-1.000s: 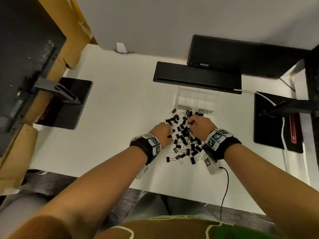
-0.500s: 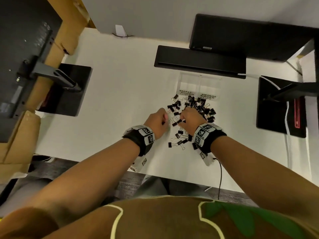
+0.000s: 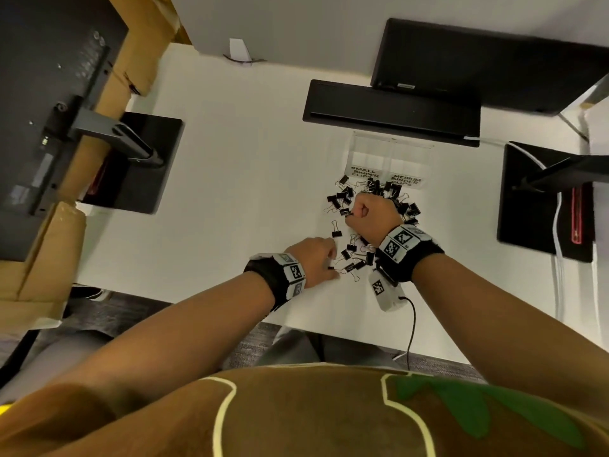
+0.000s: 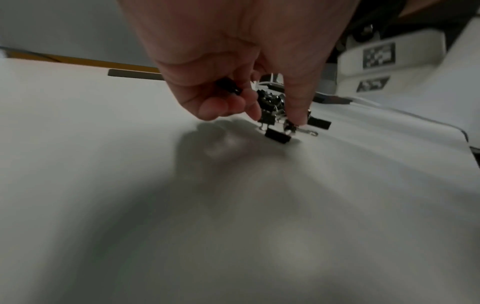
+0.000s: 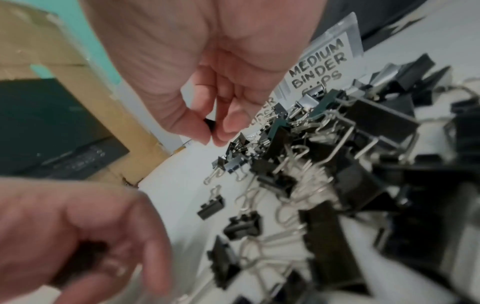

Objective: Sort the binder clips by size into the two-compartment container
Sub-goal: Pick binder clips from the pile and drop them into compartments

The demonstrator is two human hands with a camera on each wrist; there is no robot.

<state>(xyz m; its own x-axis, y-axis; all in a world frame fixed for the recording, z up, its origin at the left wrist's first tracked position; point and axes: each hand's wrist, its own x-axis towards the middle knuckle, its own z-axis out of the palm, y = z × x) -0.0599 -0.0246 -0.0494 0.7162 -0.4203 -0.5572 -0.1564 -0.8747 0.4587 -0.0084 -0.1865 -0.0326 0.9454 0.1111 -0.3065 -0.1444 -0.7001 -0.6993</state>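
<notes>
The worktop [image 3: 250,179] is smooth, matt white with a faint sheen. The binder clips [image 5: 369,127] have matt black bodies and bright wire handles — shiny bare metal. The container [image 3: 390,156] at the worktop's far edge is clear, glossy plastic, its labels [image 5: 318,63] white paper with black lettering. At the left edge, cardboard boxes [image 3: 138,61] — dull brown, taped. The wrist bands [image 3: 405,252] look like black cloth carrying hard white plastic tags.

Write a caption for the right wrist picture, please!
Right hand pinches a small black clip above the binder clips, near the "MEDIUM BINDER CLIPS" label.
</notes>
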